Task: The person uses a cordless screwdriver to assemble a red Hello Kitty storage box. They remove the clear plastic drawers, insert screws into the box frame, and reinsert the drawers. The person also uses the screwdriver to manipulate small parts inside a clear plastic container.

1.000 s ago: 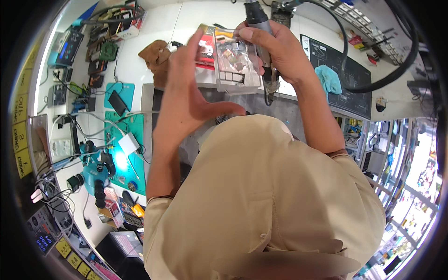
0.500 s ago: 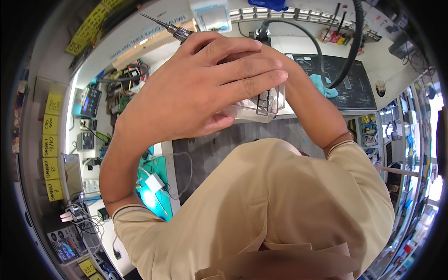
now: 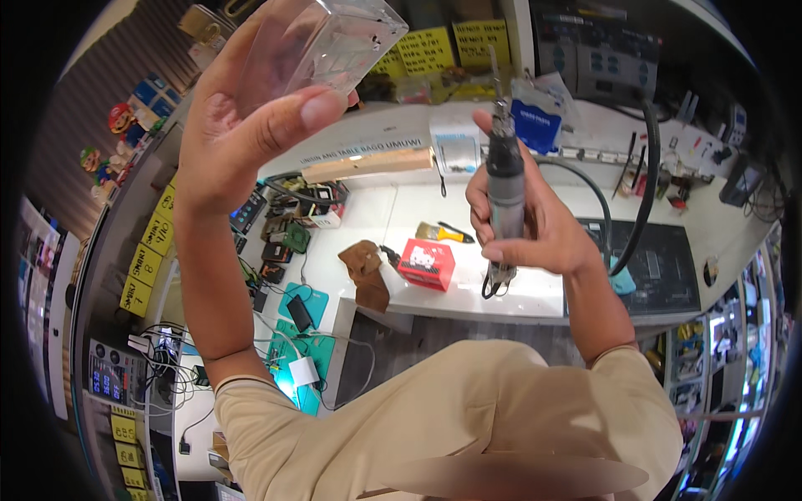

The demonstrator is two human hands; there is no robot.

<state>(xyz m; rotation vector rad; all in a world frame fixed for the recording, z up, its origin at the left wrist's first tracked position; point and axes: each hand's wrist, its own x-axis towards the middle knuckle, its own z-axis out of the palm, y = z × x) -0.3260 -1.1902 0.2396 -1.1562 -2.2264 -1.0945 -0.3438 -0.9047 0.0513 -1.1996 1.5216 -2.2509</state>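
A clear plastic box (image 3: 347, 46) is raised at the upper left, gripped by my left hand (image 3: 221, 142) with the thumb across its lower side. Light glints off its faces, and I cannot make out whether anything is inside. My right hand (image 3: 543, 225) is wrapped around a grey and black rotary tool (image 3: 505, 196), held upright in front of the bench. Its thin metal bit points upward, and a dark loop of cord shows at its lower end. The two hands are well apart, and the box does not touch the tool.
On the white bench (image 3: 522, 292) sit a red box (image 3: 426, 265), a yellow-handled brush (image 3: 434, 233) and a brown cloth-like piece (image 3: 365, 271). A thick black cable (image 3: 647, 184) arches over the dark mat (image 3: 664, 267) at right. Tangled wires (image 3: 163, 367) lie at left.
My hands, close together before, have separated. The left has gone up and left with the box. The tool has turned from pointing up-left to upright, and the view has lifted toward the bench.
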